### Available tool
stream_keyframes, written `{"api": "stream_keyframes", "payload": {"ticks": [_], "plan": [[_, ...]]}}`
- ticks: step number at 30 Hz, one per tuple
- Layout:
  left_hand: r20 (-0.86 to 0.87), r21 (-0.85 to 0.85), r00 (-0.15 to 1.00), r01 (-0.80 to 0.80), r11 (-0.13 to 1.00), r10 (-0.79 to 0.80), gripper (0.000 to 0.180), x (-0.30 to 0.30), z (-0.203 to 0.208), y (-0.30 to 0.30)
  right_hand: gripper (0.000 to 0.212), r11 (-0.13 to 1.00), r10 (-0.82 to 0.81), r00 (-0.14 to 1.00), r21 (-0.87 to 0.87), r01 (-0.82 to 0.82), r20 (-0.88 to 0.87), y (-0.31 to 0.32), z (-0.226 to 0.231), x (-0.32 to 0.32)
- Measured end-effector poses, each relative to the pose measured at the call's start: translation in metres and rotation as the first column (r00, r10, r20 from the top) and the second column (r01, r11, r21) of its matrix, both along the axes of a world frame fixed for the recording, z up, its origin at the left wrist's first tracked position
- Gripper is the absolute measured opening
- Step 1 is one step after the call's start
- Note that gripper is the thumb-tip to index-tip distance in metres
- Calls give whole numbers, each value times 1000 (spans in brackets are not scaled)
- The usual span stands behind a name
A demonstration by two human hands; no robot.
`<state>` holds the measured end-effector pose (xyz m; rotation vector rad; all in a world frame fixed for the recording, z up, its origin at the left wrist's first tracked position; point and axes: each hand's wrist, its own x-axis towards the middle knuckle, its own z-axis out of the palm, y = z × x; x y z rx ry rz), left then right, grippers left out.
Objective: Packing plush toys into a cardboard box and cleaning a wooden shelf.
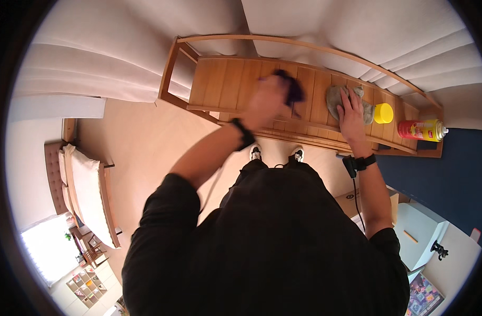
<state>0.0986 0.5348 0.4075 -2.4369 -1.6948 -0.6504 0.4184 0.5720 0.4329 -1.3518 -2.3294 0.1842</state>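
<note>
My left hand [266, 104], smeared by motion, is closed on a dark purple cloth [294, 90] over the slatted top of a wooden rack [230, 84]. The blur hides the exact hold of its fingers. Further right, my right hand [352, 117] lies with fingers spread over a crumpled grey cloth [334, 100], pressing it on the slats. Just beside that cloth stands a round yellow tub or lid [383, 113]. A red and yellow spray can [421, 130] with a white nozzle is at the rack's right end.
A raised wooden rail [304, 41] runs along the rack's far side, before pale curtains [199, 21]. At right are a dark blue surface [435, 174] and a pale blue cabinet [417, 231]. A black cable [358, 205] hangs by my right wrist. A bed [86, 184] is at left.
</note>
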Motion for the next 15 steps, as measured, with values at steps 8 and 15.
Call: {"api": "stream_keyframes", "payload": {"ticks": [8,15], "plan": [[21,-294,744,-634,715,668,38,-121,-3,-60,53,999,-32,999,-24,32,-3,0,-2,-3],[121,-196,960,273,942,-253,34,95,19,-31,54,999,-9,1000,-46,8,-29,9,-11,4]]}}
